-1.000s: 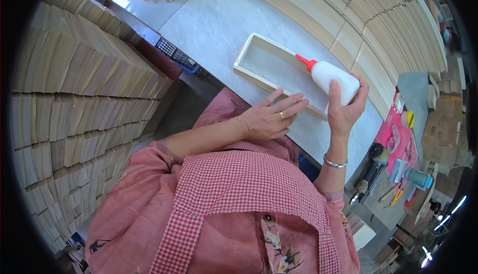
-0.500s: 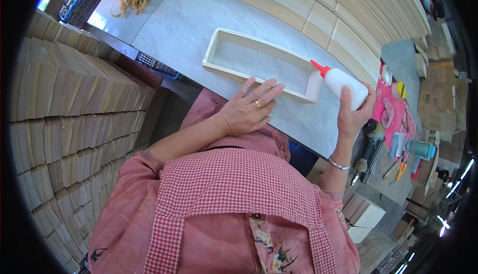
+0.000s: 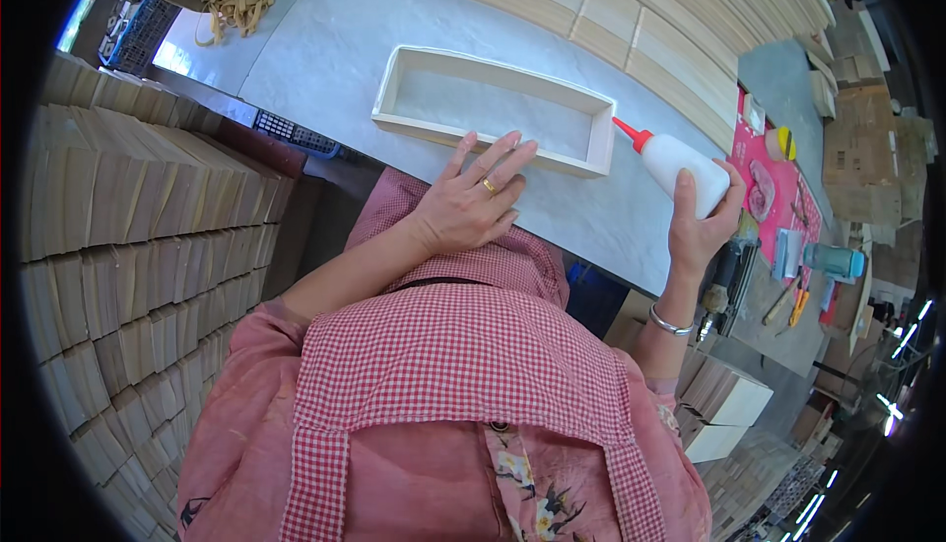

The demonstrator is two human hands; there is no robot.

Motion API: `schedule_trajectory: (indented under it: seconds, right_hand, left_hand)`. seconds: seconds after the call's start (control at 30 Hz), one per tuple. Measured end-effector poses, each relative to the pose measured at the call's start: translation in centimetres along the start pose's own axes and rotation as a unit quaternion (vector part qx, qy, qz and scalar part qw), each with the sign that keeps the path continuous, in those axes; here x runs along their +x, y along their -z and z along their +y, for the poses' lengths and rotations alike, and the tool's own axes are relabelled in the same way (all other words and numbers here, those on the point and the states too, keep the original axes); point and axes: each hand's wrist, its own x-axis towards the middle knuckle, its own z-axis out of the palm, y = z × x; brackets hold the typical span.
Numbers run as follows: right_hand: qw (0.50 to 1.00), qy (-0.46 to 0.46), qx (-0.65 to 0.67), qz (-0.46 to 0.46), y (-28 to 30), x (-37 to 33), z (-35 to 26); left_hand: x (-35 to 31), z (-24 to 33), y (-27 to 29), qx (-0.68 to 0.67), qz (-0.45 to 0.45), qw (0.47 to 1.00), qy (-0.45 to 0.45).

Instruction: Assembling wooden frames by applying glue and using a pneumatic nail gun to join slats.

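Head view shows the left hand (image 3: pixel 471 205) now flatter, fingers spread open against the near wall of the pale wooden frame (image 3: pixel 493 108) on the grey table (image 3: pixel 325 59), while the right hand (image 3: pixel 702 227) still grips the white, red-nozzled glue bottle (image 3: pixel 680 166) just beside the frame's right end.

Single head-worn fisheye, looks steeply down from above, close over torso and surface (image 3: pixel 325 59); edges bend.
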Motion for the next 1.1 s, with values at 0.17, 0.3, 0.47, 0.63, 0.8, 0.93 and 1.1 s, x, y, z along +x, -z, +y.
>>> schedule_trajectory:
  seconds: [0.17, 0.3, 0.47, 0.63, 0.8, 0.93, 1.1]
  right_hand:
    - [1.000, -0.013, -0.002, -0.012, 1.8, -2.1, -0.9]
    - [1.000, -0.007, -0.006, -0.024, 3.0, -3.6, -1.3]
    - [0.989, -0.115, 0.092, -0.018, 1.5, -4.3, -3.4]
    - [0.972, -0.117, 0.174, -0.105, -4.6, -5.2, -7.4]
    - [0.946, -0.067, 0.257, -0.186, -10.9, -5.7, -11.3]
    - [0.943, -0.049, 0.250, -0.212, -13.2, -5.8, -12.0]
    - [0.950, -0.040, 0.226, -0.212, -13.1, -5.7, -11.8]
  left_hand:
    - [0.3, 0.1, 0.4, -0.024, 0.011, 1.000, 0.001]
    - [0.4, 0.1, 0.6, -0.016, 0.017, 1.000, 0.002]
    - [-0.2, 0.1, 0.3, 0.019, 0.054, 0.998, -0.029]
    - [-0.5, 0.4, 0.3, 0.002, 0.027, 0.999, -0.037]
    - [-1.8, -0.1, -0.1, -0.006, 0.001, 1.000, -0.030]
    - [-2.6, -0.5, -0.9, -0.041, -0.020, 0.999, -0.016]
    - [-2.5, -0.7, -0.9, -0.075, -0.022, 0.997, 0.001]
